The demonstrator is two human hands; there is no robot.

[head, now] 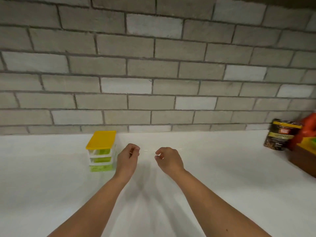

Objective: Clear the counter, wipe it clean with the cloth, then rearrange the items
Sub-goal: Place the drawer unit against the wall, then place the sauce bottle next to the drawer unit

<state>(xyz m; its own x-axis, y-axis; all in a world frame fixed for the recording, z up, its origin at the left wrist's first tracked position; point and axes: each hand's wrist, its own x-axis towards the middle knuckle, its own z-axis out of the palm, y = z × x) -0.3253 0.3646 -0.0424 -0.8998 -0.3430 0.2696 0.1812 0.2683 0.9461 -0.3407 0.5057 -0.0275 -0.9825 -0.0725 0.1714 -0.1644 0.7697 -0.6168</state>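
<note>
Left hand (127, 159) and right hand (168, 159) hover side by side above the white counter (222, 177), fingers curled, whether pinching anything I cannot tell, with the yellow-lidded container stack (100, 151) just beside the left hand near the back edge and a dark packet (280, 135) at the back right corner.

Bare forearms (95, 202), bare left hand (127, 159), right hand (168, 159)

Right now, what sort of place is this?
Likely a home kitchen: a white countertop against a grey brick-pattern backsplash, with stacked plastic containers under a yellow lid and a printed pouch at the right.
</note>
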